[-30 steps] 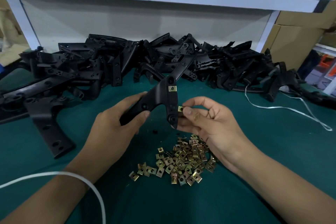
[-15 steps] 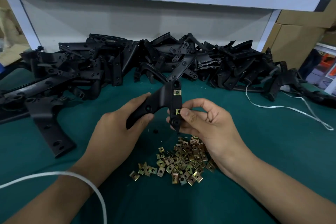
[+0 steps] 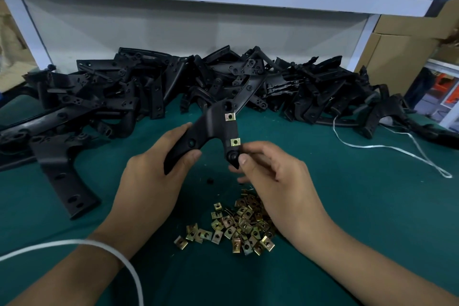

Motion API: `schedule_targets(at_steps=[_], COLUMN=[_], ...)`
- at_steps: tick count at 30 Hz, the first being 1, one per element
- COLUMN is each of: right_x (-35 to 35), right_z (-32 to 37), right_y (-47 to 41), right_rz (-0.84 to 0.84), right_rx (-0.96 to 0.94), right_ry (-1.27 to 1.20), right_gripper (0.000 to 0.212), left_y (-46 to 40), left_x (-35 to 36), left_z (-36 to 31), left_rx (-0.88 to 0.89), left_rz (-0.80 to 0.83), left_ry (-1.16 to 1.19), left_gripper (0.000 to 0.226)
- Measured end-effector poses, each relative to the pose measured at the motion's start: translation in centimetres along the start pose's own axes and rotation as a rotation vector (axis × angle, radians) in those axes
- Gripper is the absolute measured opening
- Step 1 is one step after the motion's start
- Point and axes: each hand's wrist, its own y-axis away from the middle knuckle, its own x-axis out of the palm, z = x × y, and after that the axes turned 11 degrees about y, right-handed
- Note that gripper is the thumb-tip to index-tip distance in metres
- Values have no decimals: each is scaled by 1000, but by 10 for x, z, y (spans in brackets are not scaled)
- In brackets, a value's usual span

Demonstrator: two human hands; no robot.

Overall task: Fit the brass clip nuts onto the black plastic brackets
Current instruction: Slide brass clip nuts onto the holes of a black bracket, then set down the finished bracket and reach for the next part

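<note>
My left hand grips a black plastic bracket by its long arm, lifted above the green table. Two brass clip nuts sit on the bracket's upright edge: an upper clip nut and a lower clip nut. My right hand pinches the bracket's lower tip just under the lower clip nut, thumb on the front. A loose heap of brass clip nuts lies on the table below both hands.
A long pile of black brackets runs along the back of the green table. One separate bracket lies at the left. A white strap trails at the right, another white strap crosses my left wrist. Cardboard boxes stand at the right.
My right hand has pushed the second clip nut onto the bracket's edge and slid down to the lower tip. The bracket has risen a little and shifted right.
</note>
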Motion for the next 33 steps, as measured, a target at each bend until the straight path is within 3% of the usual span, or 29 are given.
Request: schedule_targets(at_steps=[6,11,17,20,22,26,33], right_x=[0,-1,-3,-3,-8,-21,-44], right_z=[8,8,0,-5,-8,-11,-6], right_y=[1,2,-3,-6,-8,-15,-1], right_rz=[-47,-141,-81,23,69,88,24], right_rx=[-52,-140,-206,-161,-114,-55,66], right_ry=[99,233,257,97,-40,-127,-430], right_gripper=[11,25,22,14,21,20,14], left_y=[1,4,2,-2,-2,-1,-1], left_x=[2,4,3,2,1,-2,-9], left_z=[-1,-2,1,2,0,-4,-3], left_rx=[29,80,61,49,33,37,56], left_rz=[3,-2,20,53,102,199,201], left_ry=[-37,-170,-137,-88,-57,-39,95], left_gripper=[52,58,54,50,50,53,47])
